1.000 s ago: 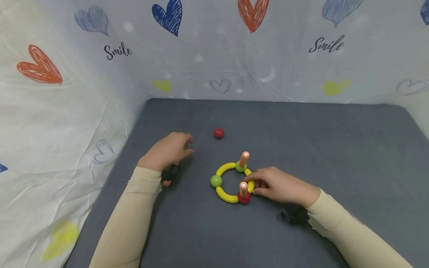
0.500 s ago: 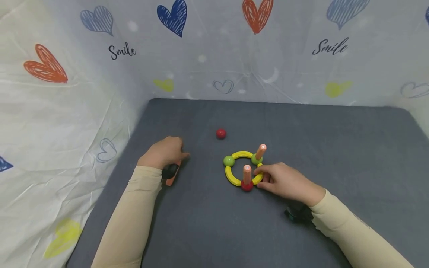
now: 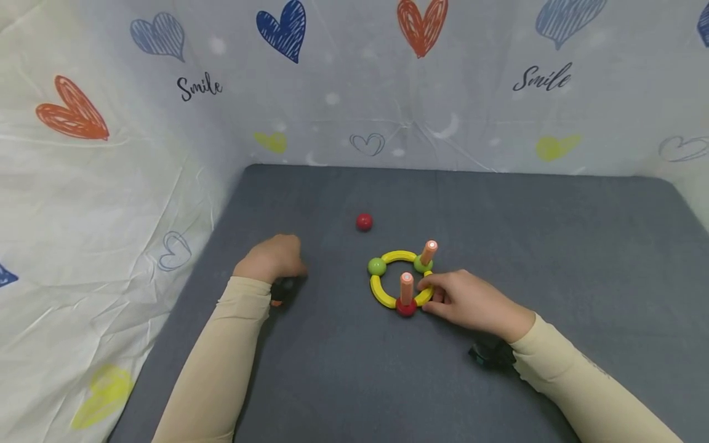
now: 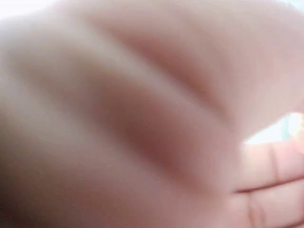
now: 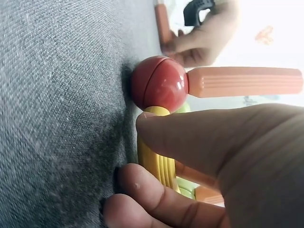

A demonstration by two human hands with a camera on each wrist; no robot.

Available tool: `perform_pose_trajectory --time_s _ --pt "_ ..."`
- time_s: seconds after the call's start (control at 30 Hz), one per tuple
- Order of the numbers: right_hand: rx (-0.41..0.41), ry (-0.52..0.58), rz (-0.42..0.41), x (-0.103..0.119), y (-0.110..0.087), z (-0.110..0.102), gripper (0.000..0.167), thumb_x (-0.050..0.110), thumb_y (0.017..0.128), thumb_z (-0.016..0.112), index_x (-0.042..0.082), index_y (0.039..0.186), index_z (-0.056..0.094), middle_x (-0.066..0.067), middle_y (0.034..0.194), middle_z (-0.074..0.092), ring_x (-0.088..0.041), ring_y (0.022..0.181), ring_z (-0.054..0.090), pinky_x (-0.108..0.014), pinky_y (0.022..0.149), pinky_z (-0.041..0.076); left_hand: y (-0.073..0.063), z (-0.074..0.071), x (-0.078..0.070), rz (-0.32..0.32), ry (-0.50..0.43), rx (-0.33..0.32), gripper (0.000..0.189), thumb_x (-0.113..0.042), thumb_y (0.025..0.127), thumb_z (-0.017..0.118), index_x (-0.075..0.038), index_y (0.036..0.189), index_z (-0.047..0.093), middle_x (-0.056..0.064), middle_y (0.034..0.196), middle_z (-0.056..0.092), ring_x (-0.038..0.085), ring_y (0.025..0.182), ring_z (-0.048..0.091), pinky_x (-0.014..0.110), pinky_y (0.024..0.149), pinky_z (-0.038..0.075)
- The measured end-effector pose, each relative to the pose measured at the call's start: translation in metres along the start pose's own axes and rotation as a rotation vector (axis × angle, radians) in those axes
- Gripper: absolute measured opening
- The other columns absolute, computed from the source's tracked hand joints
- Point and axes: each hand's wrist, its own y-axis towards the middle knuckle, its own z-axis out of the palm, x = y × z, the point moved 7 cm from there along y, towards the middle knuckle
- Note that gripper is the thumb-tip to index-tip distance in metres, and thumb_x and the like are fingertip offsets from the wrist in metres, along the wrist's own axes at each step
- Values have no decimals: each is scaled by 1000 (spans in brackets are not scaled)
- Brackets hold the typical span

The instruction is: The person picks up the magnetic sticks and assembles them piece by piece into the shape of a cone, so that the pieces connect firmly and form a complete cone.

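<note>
In the head view my right hand [image 3: 462, 299] pinches a yellow curved piece [image 5: 159, 166] on the right side of a ring lying on the grey table. Yellow curved pieces [image 3: 400, 256] and balls make up this ring: a green ball [image 3: 376, 266] at left, another green ball [image 3: 422, 265] at the back and a red ball [image 3: 406, 307] in front. Upright orange sticks rise from the front red ball [image 3: 407, 286] and the back green one. My left hand [image 3: 275, 255], left of the ring, holds a loose orange stick [image 5: 163, 23], mostly hidden from the head camera.
A loose red ball [image 3: 364, 222] lies behind the ring. A white cloth [image 3: 332, 80] printed with hearts and words hangs at the back and left of the table [image 3: 526, 234]. In the left wrist view the palm [image 4: 118, 118] fills nearly everything.
The ring has shifted back and to the right with my right hand, then stayed there. My left hand has turned and drawn slightly nearer, its fingers more curled. The loose red ball stays put.
</note>
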Motion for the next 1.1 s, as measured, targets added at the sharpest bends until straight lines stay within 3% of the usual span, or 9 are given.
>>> perform_pose_trajectory --time_s 0.17,0.3,0.43,0.57,0.7,0.8,0.93,1.1 --pt "2 4 -18 1 0 3 23 13 92 79 9 115 75 16 71 61 2 62 54 -24 61 49 7 -2 -15 148 -31 -92 29 -11 91 59 -10 62 63 2 50 58 17 45 52 33 50 41" --pt "2 0 -33 3 0 5 21 13 92 78 12 113 75 16 68 59 3 60 53 -23 60 48 7 -5 -31 280 -81 -150 21 -20 101 58 -12 84 66 2 50 58 18 48 54 34 58 44" --pt "14 1 -41 5 0 7 21 15 93 78 12 113 74 16 67 57 3 59 52 -23 58 47 1 -7 -48 396 -200 -173 15 -29 107 60 -16 102 67 5 58 65 19 60 61 37 67 51" --pt "26 -3 -52 6 0 8 21 16 94 78 11 114 74 16 66 55 3 58 50 -23 57 46 -11 -15 -66 542 -322 -243 11 -31 106 66 -20 105 68 2 72 72 13 81 66 39 78 53" --pt "29 -13 -64 8 0 10 20 16 94 78 12 113 74 16 66 54 3 57 49 -23 57 46 -25 -19 -85 727 -380 -331 10 -27 103 71 -19 109 72 -5 84 74 4 92 66 40 87 56" --pt "33 -16 -73 10 -1 11 18 16 95 78 12 112 74 16 66 54 4 58 49 -22 58 46 -34 -19 -96 839 -385 -401 13 -22 101 74 -15 112 74 -9 93 74 5 95 66 37 89 57" --pt "37 -20 -88 12 -1 12 18 17 95 78 12 111 74 16 66 53 4 58 49 -22 59 46 -37 -16 -105 905 -379 -444 14 -16 99 77 -12 112 74 -8 99 72 7 97 67 35 90 58" --pt "42 -20 -89 14 -1 13 18 16 94 79 13 111 74 16 65 52 4 58 48 -22 58 46 -31 -8 -109 879 -376 -394 14 -14 97 78 -12 111 73 -9 99 71 5 95 66 40 85 60"
